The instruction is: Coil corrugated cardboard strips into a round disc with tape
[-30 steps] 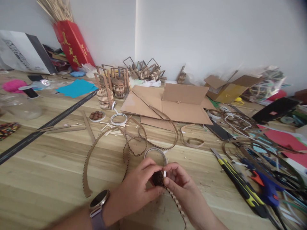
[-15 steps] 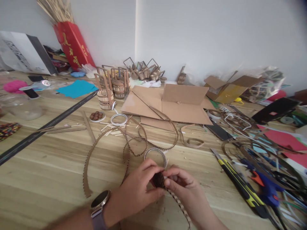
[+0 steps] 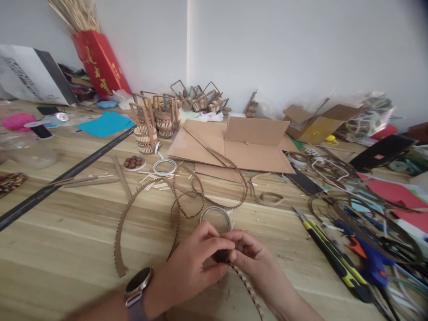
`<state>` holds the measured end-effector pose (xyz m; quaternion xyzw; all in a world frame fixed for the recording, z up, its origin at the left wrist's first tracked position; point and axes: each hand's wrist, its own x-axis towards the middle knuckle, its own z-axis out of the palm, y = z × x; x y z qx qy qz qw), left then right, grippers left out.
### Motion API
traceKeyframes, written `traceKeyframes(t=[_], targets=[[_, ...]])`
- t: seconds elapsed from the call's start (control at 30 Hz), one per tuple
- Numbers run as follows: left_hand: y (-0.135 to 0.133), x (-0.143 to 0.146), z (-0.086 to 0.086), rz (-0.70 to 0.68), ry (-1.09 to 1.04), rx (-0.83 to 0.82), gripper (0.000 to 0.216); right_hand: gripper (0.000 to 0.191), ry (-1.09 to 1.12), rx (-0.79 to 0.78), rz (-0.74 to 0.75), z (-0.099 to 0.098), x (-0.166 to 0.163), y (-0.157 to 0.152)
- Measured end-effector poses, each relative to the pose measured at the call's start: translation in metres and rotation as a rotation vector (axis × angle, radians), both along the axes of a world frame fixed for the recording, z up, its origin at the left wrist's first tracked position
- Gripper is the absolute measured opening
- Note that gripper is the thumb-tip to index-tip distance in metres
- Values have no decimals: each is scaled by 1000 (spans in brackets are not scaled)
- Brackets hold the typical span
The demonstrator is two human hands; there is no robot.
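Just on the near side of the tape ring (image 3: 216, 215), the left hand (image 3: 189, 267) and right hand (image 3: 256, 263) meet on a small dark coil (image 3: 221, 256) of corrugated strip. The fingertips of both pinch it from either side. Its loose tail (image 3: 246, 285) trails nearer, beneath the right hand. This looks like winding in progress. Another turn would call for a firm pinch and tension on the tail. Beyond the ring lie scalloped cardboard strips (image 3: 187, 200), and farther beyond it a flattened box (image 3: 240, 145).
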<state>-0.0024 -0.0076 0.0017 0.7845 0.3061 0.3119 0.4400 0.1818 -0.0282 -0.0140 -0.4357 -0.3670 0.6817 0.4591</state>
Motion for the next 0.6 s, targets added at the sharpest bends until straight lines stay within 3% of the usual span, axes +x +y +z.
traceKeyframes(t=[0.23,0.6], targets=[[1,1,1,91,128,-9,37,30,-148,70,-189,6,3,1],[-2,4,-5,78,287,102,34,28,-501,240,-78,-1,5,-1]])
